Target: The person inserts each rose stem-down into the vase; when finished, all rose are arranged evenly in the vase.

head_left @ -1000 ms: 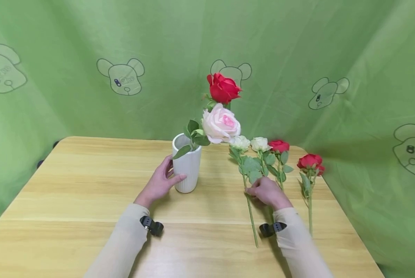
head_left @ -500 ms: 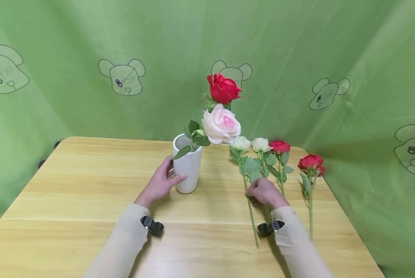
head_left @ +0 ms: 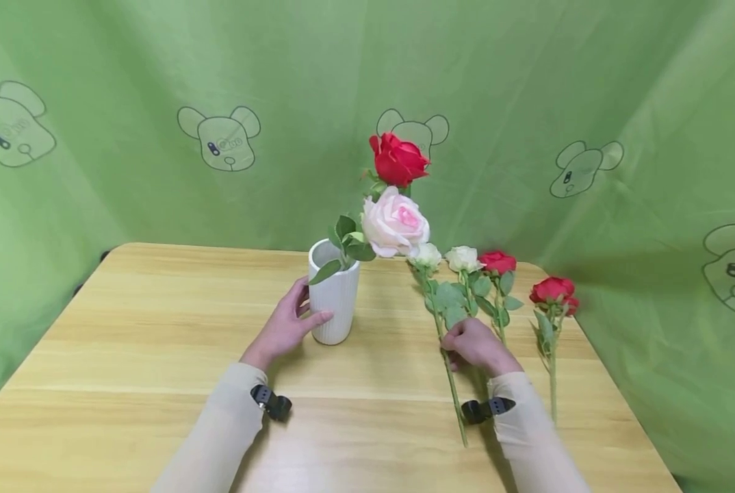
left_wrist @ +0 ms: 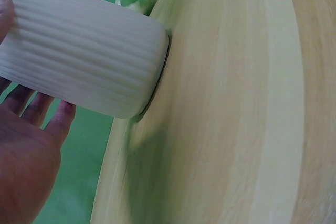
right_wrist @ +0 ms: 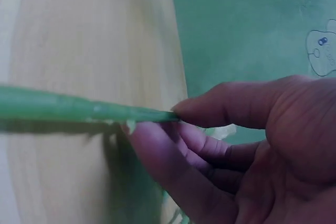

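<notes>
My left hand (head_left: 284, 325) holds a white ribbed vase (head_left: 333, 308), which stands upright on the table. In the left wrist view, the thumb and fingers (left_wrist: 61, 120) lie on opposite sides of the vase (left_wrist: 84, 51). A pink rose (head_left: 395, 222) and a red rose (head_left: 400, 159) lean out of it to the right, their lower stems hidden inside. My right hand (head_left: 478, 346) pinches the green stem of a white rose (head_left: 426, 256) between thumb and index finger. That stem (right_wrist: 68, 107) shows close up in the right wrist view, above the tabletop.
To the right lie a second white rose (head_left: 463, 259), a red rose (head_left: 498, 262) and another red rose (head_left: 553, 291) near the right edge. Their leaves crowd the held stem. A green curtain (head_left: 306, 82) hangs behind the wooden table (head_left: 158, 322).
The right hand and the white rose's stem have shifted slightly to the right and toward me, the stem's lower end most. The left hand stays on the vase.
</notes>
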Demonstrator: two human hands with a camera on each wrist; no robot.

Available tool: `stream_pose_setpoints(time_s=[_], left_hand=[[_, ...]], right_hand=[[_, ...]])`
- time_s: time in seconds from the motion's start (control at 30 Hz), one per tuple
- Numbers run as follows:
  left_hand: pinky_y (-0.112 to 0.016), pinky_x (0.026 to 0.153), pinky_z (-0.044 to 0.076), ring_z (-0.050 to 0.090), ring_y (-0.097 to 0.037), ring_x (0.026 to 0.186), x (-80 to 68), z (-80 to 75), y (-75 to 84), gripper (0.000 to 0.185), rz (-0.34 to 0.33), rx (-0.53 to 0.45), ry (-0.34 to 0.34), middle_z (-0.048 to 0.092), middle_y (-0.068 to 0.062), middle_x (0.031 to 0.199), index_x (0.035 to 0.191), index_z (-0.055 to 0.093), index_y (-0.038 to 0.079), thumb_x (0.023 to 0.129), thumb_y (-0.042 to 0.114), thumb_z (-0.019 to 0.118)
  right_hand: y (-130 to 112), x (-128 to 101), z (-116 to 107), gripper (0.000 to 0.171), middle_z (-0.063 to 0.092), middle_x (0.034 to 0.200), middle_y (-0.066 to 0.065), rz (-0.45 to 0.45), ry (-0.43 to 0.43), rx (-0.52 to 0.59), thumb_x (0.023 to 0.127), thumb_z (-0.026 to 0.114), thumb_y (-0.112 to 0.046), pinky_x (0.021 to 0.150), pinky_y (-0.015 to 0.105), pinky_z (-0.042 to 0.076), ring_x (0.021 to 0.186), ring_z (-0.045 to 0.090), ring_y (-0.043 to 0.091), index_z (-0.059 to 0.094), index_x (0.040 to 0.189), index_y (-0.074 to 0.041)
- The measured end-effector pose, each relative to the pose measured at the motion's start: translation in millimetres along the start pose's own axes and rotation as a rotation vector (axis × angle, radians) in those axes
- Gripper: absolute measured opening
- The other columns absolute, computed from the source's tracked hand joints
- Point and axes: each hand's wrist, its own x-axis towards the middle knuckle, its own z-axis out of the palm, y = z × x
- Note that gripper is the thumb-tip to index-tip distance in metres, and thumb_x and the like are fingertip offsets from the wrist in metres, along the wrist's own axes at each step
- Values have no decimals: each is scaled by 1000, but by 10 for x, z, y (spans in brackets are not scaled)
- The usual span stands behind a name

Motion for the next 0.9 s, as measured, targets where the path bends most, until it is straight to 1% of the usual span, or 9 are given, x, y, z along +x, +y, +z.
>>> stream_pose_setpoints(time_s=[0.07,0.17,0.27,0.4,0.5,0.63,0.77,0.9], left_hand=[[-41,112,34,39,-31,135,-10,2,0,74,-2,5,-1,40,-20,147,150,32,6,88,8,73],[-40,112,34,39,-31,135,-20,4,1,73,-4,7,-2,40,-20,147,150,32,6,89,9,73],[-41,112,34,39,-31,135,-19,2,-2,74,-1,6,-3,41,-20,147,150,32,6,89,8,73],[-42,112,34,39,-32,135,-10,-11,-10,74,7,11,2,41,-20,147,150,32,5,88,8,73],[-42,113,33,38,-32,135,-4,-16,-11,74,11,15,-1,41,-20,147,150,32,6,88,8,73],[-41,112,34,39,-31,135,-1,-14,-10,75,7,20,-5,40,-20,147,150,32,6,88,9,73],[-42,112,34,39,-32,135,2,-11,-23,75,20,21,-2,41,-21,146,150,31,5,88,8,73],[-44,112,34,39,-34,134,8,2,-27,74,32,15,-2,42,-22,145,150,32,3,88,7,73]], right_hand=[[-2,-33,-18,9,63,79,15,3,-3,31,89,59,0,63,34,58,59,65,24,62,91,7],[-13,-67,-37,13,61,84,17,5,5,86,88,57,3,61,35,59,60,64,23,59,99,11],[-45,-96,-58,17,60,88,20,-6,14,127,88,56,5,60,35,60,62,64,23,56,103,13],[-104,-132,-94,22,56,96,21,-26,8,189,91,54,4,65,37,61,67,64,25,53,109,15],[-143,-152,-129,24,55,96,21,-52,-6,228,92,55,3,67,38,61,70,64,26,51,112,17],[-195,-170,-174,23,56,95,19,-86,-6,262,92,55,3,68,38,61,73,63,25,52,111,16],[-262,-193,-212,22,55,96,19,-109,4,301,92,55,5,71,38,61,79,60,25,52,111,16],[-315,-214,-234,23,55,97,20,-132,16,322,92,57,5,72,38,61,82,59,25,52,111,16]])
